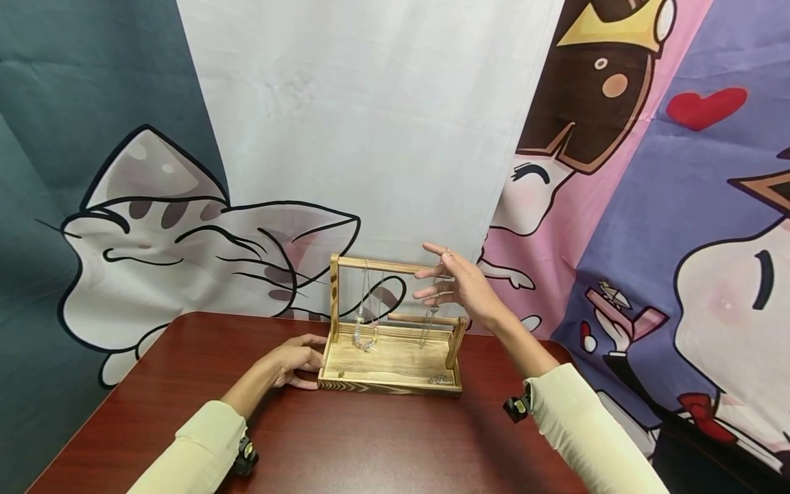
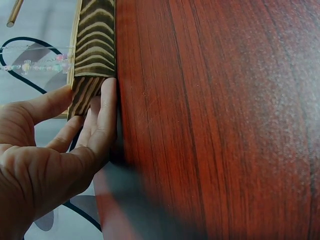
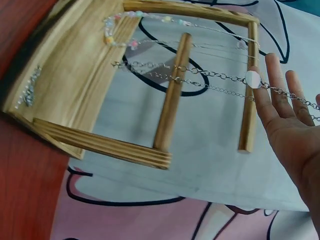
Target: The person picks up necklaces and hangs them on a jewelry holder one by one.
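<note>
A wooden jewelry stand (image 1: 389,357) with a tray base stands on the table. At its left end my left hand (image 1: 300,361) grips the tray corner, thumb on one side and fingers along the other, as the left wrist view shows. My right hand (image 1: 463,285) is raised by the top bar (image 3: 248,115), several fingers spread. It holds a silver chain necklace (image 3: 215,74) up near the thumb; the chain runs across the fingers and hangs in front of the lower bar (image 3: 172,95). A white round pendant (image 3: 253,79) sits on the chain.
A pastel beaded necklace (image 1: 364,339) hangs from the top bar, left of the chain. Silver jewelry (image 1: 441,379) lies in the tray's front right corner, and a small gold-coloured piece (image 1: 341,374) at front left. Behind the reddish-brown table (image 1: 370,446) hangs a cartoon-printed cloth (image 1: 370,137).
</note>
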Demonstrator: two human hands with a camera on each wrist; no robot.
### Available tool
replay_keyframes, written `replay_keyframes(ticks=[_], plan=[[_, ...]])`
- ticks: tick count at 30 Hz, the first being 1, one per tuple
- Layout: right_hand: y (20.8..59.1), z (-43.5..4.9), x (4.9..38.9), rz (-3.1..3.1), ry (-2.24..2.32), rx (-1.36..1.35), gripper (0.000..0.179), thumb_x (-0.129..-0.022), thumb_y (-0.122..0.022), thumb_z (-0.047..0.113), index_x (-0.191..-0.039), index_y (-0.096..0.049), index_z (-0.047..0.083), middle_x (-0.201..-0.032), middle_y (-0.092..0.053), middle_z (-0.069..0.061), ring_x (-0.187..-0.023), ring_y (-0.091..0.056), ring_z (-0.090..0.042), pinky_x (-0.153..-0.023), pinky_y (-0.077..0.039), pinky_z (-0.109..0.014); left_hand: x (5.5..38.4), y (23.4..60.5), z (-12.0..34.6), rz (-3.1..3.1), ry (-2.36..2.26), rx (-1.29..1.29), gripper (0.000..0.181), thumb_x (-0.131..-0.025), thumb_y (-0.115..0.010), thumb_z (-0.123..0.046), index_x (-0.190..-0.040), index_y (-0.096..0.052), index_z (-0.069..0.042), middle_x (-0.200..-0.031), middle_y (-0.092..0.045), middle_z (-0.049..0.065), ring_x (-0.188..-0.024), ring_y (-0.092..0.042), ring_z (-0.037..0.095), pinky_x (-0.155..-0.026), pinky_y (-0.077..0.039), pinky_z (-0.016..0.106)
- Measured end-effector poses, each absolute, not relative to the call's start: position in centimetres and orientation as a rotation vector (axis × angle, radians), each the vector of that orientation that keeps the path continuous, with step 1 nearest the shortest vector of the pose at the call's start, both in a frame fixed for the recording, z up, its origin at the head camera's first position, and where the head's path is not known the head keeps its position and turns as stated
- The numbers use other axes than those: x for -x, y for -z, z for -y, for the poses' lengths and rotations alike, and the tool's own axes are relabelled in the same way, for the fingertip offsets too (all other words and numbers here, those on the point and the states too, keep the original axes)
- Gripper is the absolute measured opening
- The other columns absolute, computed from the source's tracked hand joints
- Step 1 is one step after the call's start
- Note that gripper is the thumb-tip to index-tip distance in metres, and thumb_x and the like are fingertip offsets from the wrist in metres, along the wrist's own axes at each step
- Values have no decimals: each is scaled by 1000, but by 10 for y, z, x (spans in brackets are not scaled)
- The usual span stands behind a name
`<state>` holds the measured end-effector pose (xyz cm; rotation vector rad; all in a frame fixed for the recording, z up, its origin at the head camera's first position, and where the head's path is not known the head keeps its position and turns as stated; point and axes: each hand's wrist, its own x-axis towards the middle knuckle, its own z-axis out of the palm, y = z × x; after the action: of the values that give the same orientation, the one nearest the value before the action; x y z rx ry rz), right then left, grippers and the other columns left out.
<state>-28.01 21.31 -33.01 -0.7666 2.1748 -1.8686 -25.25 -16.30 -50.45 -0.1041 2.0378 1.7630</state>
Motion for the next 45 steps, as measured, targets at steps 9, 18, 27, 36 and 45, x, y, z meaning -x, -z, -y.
replay_keyframes(ticks=[9, 18, 27, 36, 45], plan=[[308, -222, 284, -2228, 1914, 770, 64, -124, -31, 47, -179, -32, 14, -144, -70, -26, -101, -86, -23, -90, -73, -45, 254, 506, 164, -2038, -1754, 88, 75, -95, -62, 6, -166, -39, 1, -137, -71, 29, -110, -77, 27, -83, -72, 52], [292, -226, 289, -2239, 1971, 771, 63, -124, -31, 45, -179, -32, 14, -128, -77, -2, -98, -87, -22, -90, -73, -47, 254, 507, 164, -2043, -1752, 90, 74, -95, -62, 6, -166, -39, 1, -137, -71, 29, -109, -77, 26, -83, -72, 53], [282, -238, 301, -2287, 2028, 722, 62, -123, -33, 50, -177, -38, 19, -143, -71, -20, -95, -87, -21, -90, -73, -49, 255, 505, 163, -2038, -1751, 91, 75, -95, -62, 6, -166, -39, 1, -138, -71, 29, -110, -77, 27, -82, -72, 51], [274, -241, 309, -2294, 2084, 683, 60, -123, -33, 51, -176, -41, 23, -149, -64, -24, -92, -87, -19, -84, -73, -42, 255, 505, 163, -2047, -1753, 76, 75, -95, -62, 6, -166, -38, 1, -138, -69, 29, -109, -76, 28, -82, -72, 52], [274, -237, 319, -2320, 2064, 668, 60, -122, -31, 52, -175, -42, 26, -157, -58, -28, -92, -86, -18, -84, -73, -41, 255, 507, 164, -2043, -1753, 75, 74, -96, -62, 6, -166, -38, 2, -135, -70, 28, -108, -77, 26, -84, -72, 54]])
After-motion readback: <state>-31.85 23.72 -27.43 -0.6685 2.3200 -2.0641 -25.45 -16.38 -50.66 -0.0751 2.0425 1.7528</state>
